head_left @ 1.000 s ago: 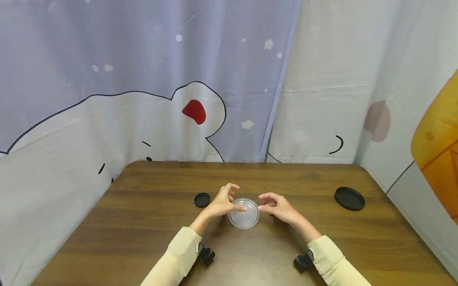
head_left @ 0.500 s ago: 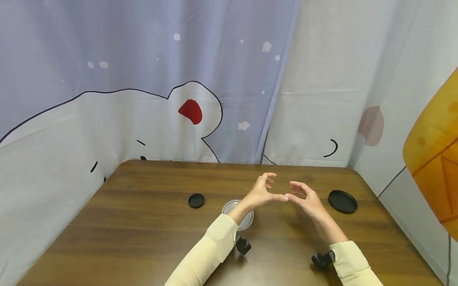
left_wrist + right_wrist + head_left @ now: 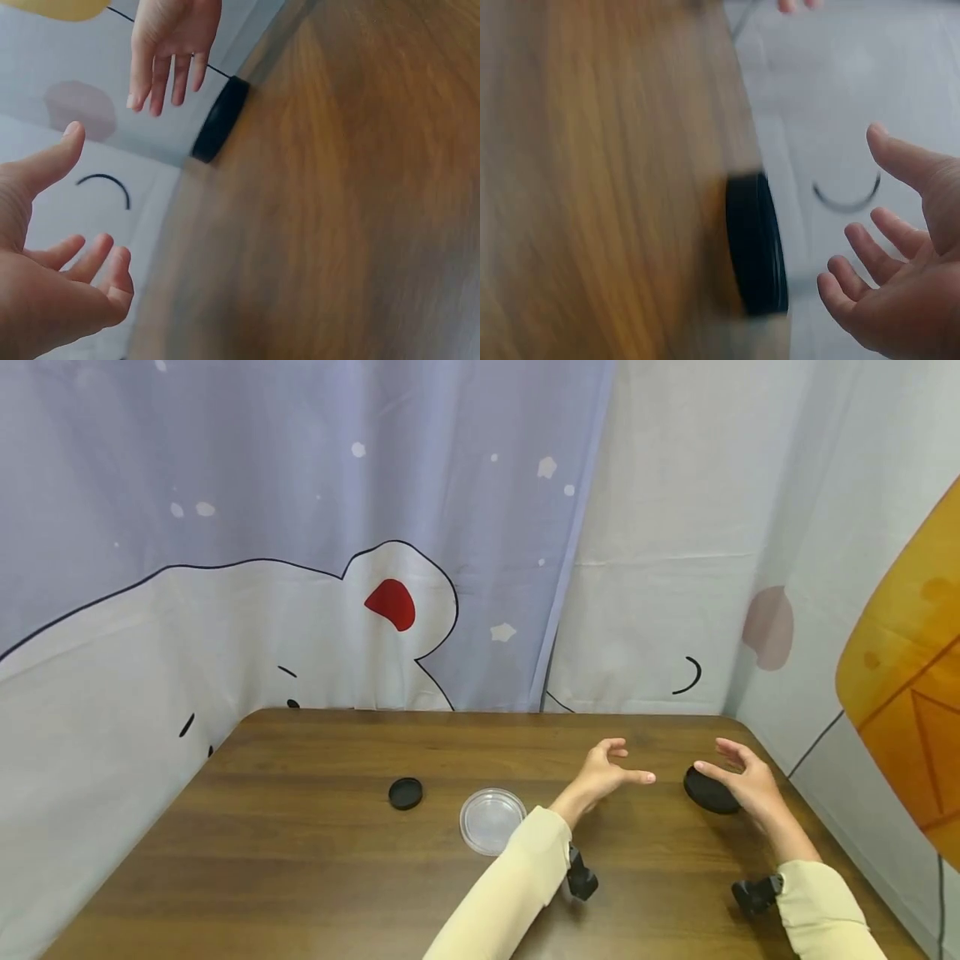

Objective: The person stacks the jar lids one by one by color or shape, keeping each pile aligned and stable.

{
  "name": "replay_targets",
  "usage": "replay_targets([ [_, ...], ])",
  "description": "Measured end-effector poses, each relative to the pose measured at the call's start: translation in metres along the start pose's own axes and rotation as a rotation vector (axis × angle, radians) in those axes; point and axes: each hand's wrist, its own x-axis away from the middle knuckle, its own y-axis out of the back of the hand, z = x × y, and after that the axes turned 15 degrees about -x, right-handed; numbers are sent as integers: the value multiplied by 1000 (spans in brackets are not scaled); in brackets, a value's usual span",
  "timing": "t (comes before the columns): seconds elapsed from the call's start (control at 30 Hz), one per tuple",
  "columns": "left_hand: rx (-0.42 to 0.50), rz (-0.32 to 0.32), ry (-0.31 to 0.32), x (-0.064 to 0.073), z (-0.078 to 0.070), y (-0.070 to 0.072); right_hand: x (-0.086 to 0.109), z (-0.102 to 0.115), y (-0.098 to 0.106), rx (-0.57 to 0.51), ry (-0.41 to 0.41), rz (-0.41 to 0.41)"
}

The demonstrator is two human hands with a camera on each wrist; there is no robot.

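Observation:
Over the right side of the table, my right hand (image 3: 750, 781) hovers by the larger round black dish (image 3: 708, 792), thumb and fingers spread, holding nothing. It partly covers that dish in the head view; the right wrist view shows the same shallow black dish (image 3: 756, 244) just beyond the fingertips. My left hand (image 3: 598, 777) is in the air right of the table's middle, thumb apart from loosely bent fingers, with nothing in it. Behind the left forearm lies a clear round plastic dish (image 3: 491, 822), its right edge at the sleeve.
A small round black dish (image 3: 406, 793) sits left of the clear one on the brown wooden table (image 3: 285, 860). Printed curtains (image 3: 480, 527) hang right behind the table's far edge and along its right side. A black camera is strapped at each wrist.
Both hands have moved right, away from the clear dish, and have spread apart from each other. The right hand has reached the larger black dish. The dishes stay in place.

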Motion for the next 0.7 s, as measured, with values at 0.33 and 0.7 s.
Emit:
replay_targets([
  [0.33,91,-14,86,-8,6,-42,-9,-31,34,-20,-247,107],
  [0.7,38,-9,107,-7,16,-51,-11,-45,34,9,-222,217],
])
